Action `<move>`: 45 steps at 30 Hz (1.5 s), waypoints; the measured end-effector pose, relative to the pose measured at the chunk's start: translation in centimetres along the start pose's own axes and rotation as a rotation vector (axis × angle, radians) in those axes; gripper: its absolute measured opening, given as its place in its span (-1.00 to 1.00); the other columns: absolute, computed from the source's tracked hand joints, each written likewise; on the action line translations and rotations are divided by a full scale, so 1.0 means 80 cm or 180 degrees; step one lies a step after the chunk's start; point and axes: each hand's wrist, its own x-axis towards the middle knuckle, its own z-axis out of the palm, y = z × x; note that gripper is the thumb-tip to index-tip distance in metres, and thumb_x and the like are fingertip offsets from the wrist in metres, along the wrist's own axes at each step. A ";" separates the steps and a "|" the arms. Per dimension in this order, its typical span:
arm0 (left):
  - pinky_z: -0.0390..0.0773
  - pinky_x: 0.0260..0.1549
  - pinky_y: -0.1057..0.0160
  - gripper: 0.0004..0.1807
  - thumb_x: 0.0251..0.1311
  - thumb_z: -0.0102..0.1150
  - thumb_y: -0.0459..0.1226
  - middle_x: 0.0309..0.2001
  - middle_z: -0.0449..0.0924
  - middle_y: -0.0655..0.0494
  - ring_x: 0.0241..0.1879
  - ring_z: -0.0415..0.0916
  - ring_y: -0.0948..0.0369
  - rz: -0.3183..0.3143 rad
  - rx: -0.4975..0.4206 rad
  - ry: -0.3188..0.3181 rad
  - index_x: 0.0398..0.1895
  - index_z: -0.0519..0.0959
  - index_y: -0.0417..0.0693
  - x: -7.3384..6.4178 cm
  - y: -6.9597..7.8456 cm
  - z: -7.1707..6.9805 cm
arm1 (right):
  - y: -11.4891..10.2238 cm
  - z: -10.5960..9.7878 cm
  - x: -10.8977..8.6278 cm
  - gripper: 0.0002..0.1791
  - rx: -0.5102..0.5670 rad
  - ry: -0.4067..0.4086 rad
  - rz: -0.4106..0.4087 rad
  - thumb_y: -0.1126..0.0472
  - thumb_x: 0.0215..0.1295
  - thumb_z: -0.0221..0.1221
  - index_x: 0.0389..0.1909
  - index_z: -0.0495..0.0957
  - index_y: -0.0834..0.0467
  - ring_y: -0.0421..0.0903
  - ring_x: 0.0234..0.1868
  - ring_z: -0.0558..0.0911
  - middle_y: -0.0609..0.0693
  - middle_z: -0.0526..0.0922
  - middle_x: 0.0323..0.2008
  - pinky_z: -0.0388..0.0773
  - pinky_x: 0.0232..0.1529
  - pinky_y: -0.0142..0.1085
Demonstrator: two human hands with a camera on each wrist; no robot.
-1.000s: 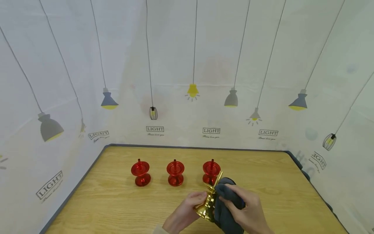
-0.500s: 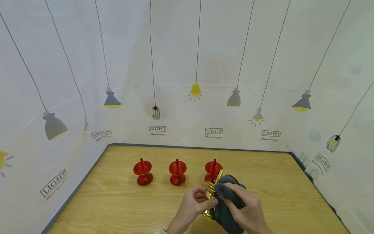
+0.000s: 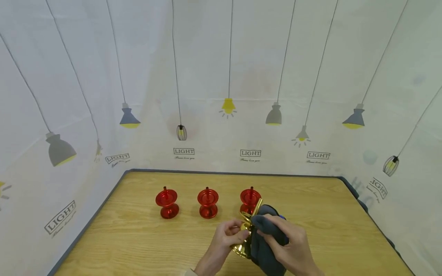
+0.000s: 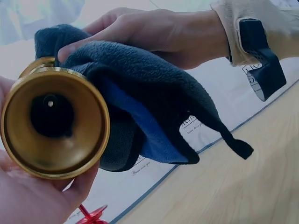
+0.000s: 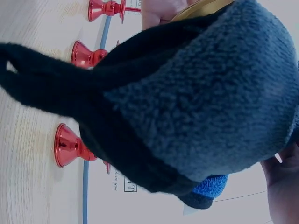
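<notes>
Three red holders [image 3: 208,211] stand on the table [image 3: 131,241] mid-frame, the rightmost partly covered by the gold holder [image 3: 241,250]. At lower centre, the left hand [image 3: 221,243] grips this between thumb and fingers; the right hand [image 3: 294,242] clutches a dark cloth [image 3: 264,249] against it. Its long axis leans, spike up-right, flared base lower left.

Wooden table [image 3: 145,237], three red candle holders [image 3: 208,197] standing in a row, the rightmost [image 3: 250,197] seemingly alike.

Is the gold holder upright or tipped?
Tipped: the gold holder leans in the left hand; its spike slants right in the head view, its base facing the left-wrist camera.
</notes>
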 end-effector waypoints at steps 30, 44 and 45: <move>0.54 -0.09 0.42 -0.74 0.55 -0.11 -0.15 -0.19 0.65 0.39 -0.18 0.57 0.48 -0.0108 -0.0524 -0.1159 0.03 0.57 0.00 0.007 -0.015 -0.011 | -0.002 -0.007 -0.005 -0.38 -0.0161 0.0114 0.0052 0.60 -0.21 0.48 -0.01 0.67 0.21 -0.31 -0.13 0.74 0.09 0.79 -0.22 0.59 -0.05 -0.56; 0.67 -0.13 0.27 -0.48 0.21 0.43 -0.10 -0.08 0.74 -0.02 -0.12 0.69 0.21 -0.0183 0.0608 0.0170 0.10 0.57 -0.27 0.009 0.002 0.023 | 0.000 -0.018 -0.006 -0.43 -0.0429 0.0083 0.0172 0.58 -0.19 0.48 -0.05 0.68 0.18 -0.29 -0.15 0.75 0.06 0.78 -0.24 0.58 -0.04 -0.58; 0.68 -0.12 0.26 -0.47 0.21 0.43 -0.11 -0.07 0.74 -0.03 -0.11 0.69 0.20 -0.0189 0.0578 0.0185 0.11 0.57 -0.28 0.009 0.001 0.021 | 0.000 -0.018 -0.005 -0.43 -0.0421 0.0075 0.0174 0.58 -0.19 0.49 -0.06 0.69 0.18 -0.29 -0.16 0.75 0.06 0.79 -0.24 0.58 -0.05 -0.58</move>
